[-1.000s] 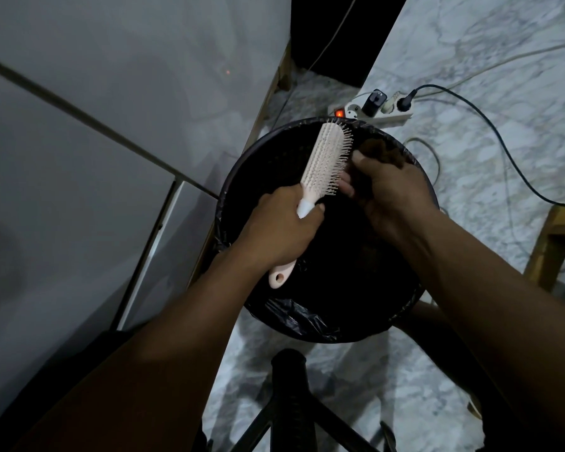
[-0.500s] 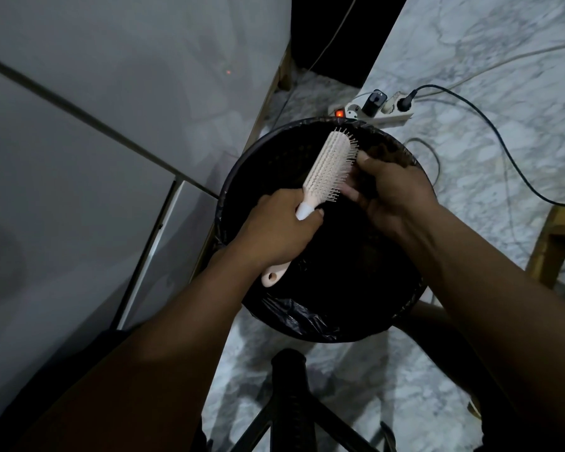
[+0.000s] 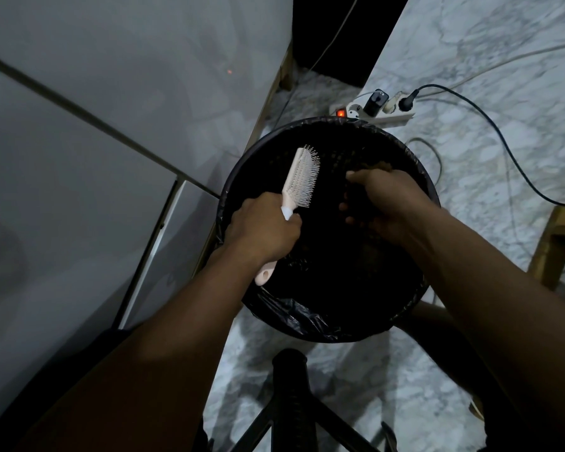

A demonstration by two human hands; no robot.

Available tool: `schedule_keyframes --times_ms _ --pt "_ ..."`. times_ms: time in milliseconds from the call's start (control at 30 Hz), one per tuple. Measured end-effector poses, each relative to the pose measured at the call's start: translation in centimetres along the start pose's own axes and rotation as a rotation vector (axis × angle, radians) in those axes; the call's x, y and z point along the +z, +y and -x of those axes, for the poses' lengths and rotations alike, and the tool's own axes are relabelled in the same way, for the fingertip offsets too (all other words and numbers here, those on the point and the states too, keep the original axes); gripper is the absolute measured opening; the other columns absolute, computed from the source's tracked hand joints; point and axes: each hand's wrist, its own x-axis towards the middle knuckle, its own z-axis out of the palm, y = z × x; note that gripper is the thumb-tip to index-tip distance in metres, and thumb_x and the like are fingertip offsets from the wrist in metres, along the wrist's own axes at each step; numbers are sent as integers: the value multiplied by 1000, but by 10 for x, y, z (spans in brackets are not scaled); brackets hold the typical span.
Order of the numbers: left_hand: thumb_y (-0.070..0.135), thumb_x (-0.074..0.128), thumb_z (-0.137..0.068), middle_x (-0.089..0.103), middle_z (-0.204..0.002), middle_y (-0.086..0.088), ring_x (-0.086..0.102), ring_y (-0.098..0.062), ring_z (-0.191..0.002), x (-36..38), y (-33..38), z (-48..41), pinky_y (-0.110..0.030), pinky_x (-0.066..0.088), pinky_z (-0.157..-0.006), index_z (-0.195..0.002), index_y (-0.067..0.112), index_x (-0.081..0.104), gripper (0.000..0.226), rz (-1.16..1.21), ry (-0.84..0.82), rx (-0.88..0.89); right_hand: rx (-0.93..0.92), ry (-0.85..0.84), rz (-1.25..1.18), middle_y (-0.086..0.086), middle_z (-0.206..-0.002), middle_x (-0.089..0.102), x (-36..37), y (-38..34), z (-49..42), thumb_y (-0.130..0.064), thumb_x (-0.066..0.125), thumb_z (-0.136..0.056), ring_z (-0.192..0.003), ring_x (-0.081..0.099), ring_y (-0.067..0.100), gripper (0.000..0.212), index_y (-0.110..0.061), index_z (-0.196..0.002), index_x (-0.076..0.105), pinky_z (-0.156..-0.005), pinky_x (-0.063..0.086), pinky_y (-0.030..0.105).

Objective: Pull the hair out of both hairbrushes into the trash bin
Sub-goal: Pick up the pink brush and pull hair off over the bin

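Our left hand [image 3: 263,231] clenches the hairbrush [image 3: 299,182] handle over the trash bin [image 3: 327,327]. Right hand [image 3: 385,203] apart from brush, fingers curled; grip contents unclear.

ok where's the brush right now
The brush is left of centre in the head view, held by its handle in the left hand, over the bin.

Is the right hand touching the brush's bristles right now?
No, the right hand is apart from the hairbrush, over the trash bin, while the left hand grips the handle.
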Motion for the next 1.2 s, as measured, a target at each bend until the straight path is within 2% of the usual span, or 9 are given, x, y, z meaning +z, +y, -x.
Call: schedule_keyframes --times_ms 133,300,400,500,700,833,967,1100,1200 --pt "42 60 -92 69 -108 -8 61 -26 -85 -3 0 -2 -30 41 -70 -114 14 66 36 -26 55 -71 24 46 -11 9 -82 62 -6 -4 1 -20 56 -97 -70 64 24 12 -13 -103 63 -64 53 37" --pt "44 64 -90 66 -88 3 60 -16 -76 -4 3 2 -25 41 -61 -110 20 70 32 54 -24 26 52 -92 285 12 -92 75 0 3 11 -31 79 -81 -78 73 26 28 -9 -97 72 -76 60 37" --pt "42 69 -89 65 -79 7 62 -13 -71 -5 6 2 -23 40 -59 -96 22 70 21 118 -77 63 9 -81 189 10 -101 77 4 6 8 -47 81 -75 -86 76 27 55 -7 -113 72 -78 62 36" --pt "33 72 -91 62 -59 12 61 -7 -56 -8 13 5 -21 43 -54 -79 24 66 16 342 -261 85 -177 -60 46 2 -105 73 5 4 5 -38 81 -80 -90 73 19 49 -10 -116 63 -72 60 34" --pt "22 71 -94 52 -52 1 49 -6 -35 -11 23 13 -21 45 -39 -82 21 67 13 550 -496 51 -409 119 -66 7 -73 66 2 3 6 -19 77 -87 -45 61 -3 22 -2 -95 65 -44 48 14" --pt "25 72 -93 53 -52 2 50 -9 -37 -11 21 12 -23 45 -40 -81 24 67 13 521 -499 72 -304 171 -126 3 -65 59 -4 1 8 -28 61 -98 -38 56 0 30 -6 -78 61 -39 45 14" --pt "26 72 -93 54 -46 9 51 -6 -34 -7 17 10 -22 44 -41 -84 22 68 11 488 -454 60 -17 97 -339 6 -88 69 -4 0 0 -42 41 -105 -78 66 21 43 -13 -84 64 -57 55 31" --pt "27 71 -92 54 -39 16 51 1 -35 -5 12 4 -25 47 -54 -84 22 69 10 447 -323 42 -99 140 -71 8 -78 65 -2 4 -1 -60 51 -94 -59 57 17 50 -13 -81 61 -56 45 26" --pt "25 70 -93 56 -40 18 52 3 -36 -7 15 7 -23 45 -52 -78 25 65 16 453 -368 69 -134 -1 252 3 -68 60 4 8 7 -74 56 -82 -56 55 14 63 -11 -80 64 -52 41 21"
